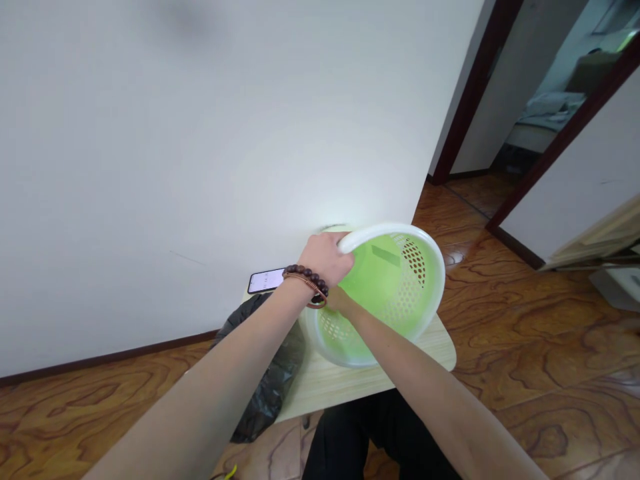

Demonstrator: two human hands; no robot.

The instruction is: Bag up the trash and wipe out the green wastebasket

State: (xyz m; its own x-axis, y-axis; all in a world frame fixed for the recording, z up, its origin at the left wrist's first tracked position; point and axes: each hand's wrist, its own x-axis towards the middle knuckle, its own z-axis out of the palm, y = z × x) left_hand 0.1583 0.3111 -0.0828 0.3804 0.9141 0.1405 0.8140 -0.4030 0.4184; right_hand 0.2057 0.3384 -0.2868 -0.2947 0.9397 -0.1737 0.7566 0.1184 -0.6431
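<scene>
A light green plastic basket [373,273] with a white rim and perforated sides leans tilted on the small table, its opening toward me. My left hand [327,257], with a dark bead bracelet at the wrist, is closed around the far left part of the rim. Below it, my right hand [339,301] reaches into the basket near its left side. The left wrist covers most of it, so its fingers are hidden. Inside the basket, a flat green strip [386,256] shows near the far wall.
A pale wood table [335,383] stands against the white wall [200,167]. On its left lie a phone [265,281] with a lit screen and a black plastic bag [273,380] hanging over the edge. To the right are wooden flooring [515,313] and a doorway.
</scene>
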